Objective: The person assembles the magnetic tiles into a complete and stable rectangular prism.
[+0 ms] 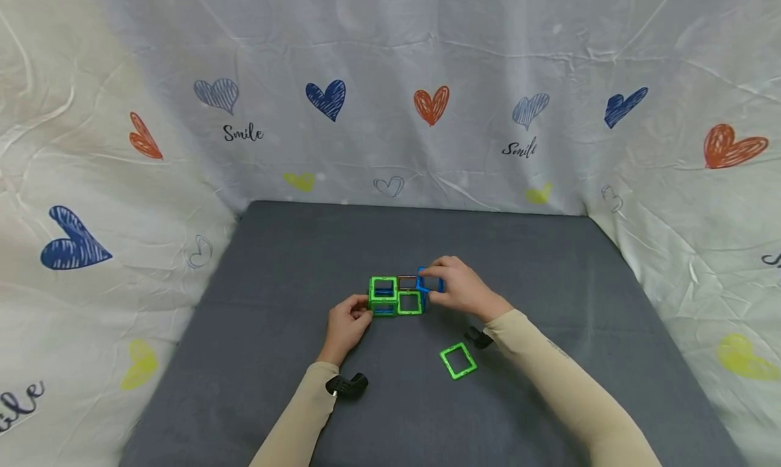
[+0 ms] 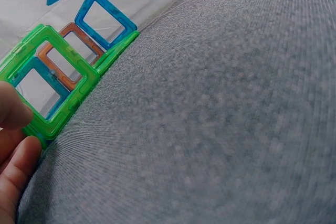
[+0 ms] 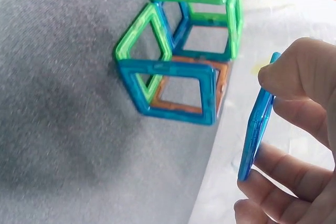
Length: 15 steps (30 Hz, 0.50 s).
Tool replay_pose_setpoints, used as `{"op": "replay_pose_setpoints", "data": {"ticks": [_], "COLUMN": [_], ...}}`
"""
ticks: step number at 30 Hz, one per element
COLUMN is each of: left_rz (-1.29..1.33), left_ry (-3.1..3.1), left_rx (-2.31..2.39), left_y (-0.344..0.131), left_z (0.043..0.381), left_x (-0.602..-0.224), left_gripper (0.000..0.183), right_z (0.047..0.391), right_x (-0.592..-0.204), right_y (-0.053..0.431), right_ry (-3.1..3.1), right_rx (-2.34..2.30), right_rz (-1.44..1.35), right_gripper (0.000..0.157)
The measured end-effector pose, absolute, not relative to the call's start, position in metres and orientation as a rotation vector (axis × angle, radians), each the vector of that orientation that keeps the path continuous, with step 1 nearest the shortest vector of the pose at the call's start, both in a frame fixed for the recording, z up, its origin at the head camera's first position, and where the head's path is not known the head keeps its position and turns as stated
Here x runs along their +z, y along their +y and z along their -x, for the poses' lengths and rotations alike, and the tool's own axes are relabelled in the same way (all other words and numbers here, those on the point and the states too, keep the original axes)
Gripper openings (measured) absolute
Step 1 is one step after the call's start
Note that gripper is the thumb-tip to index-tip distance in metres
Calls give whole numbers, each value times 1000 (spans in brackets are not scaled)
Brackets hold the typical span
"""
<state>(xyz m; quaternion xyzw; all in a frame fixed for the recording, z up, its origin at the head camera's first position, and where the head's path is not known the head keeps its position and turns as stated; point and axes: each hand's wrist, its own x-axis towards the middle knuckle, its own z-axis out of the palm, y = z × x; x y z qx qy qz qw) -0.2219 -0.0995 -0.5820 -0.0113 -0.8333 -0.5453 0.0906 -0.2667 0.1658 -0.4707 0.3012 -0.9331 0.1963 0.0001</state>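
Note:
A small structure of square magnetic tiles [image 1: 383, 297] stands on the table, with a green-framed cube at its left end. Beside the cube lies a flat green tile [image 3: 123, 51], with an orange tile [image 3: 223, 82] and a blue tile [image 3: 168, 66] upright along its back and right sides. My left hand [image 1: 346, 328] holds the cube's left side, with thumb and fingers at the green frame's lower corner in the left wrist view. My right hand [image 1: 460, 287] pinches a loose blue magnetic tile [image 3: 256, 127] by its edges, raised beside the structure's right end.
A single green square tile [image 1: 458, 361] lies flat on the grey tabletop [image 1: 293, 250], nearer me and below the right wrist. White cloth [image 1: 366, 40] printed with hearts hangs behind the table and along both sides.

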Motion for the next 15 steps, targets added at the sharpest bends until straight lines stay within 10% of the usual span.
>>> {"op": "replay_pose_setpoints", "data": {"ticks": [15], "left_rz": [19], "left_ry": [-2471], "left_rx": [-1648], "left_y": [-100], "left_z": [222], "left_x": [-583], "left_gripper": [25], "right_z": [274], "right_x": [-475], "right_y": [141], "right_ry": [-2968], "right_rx": [555], "right_rz": [-1033], "right_gripper": [39]}}
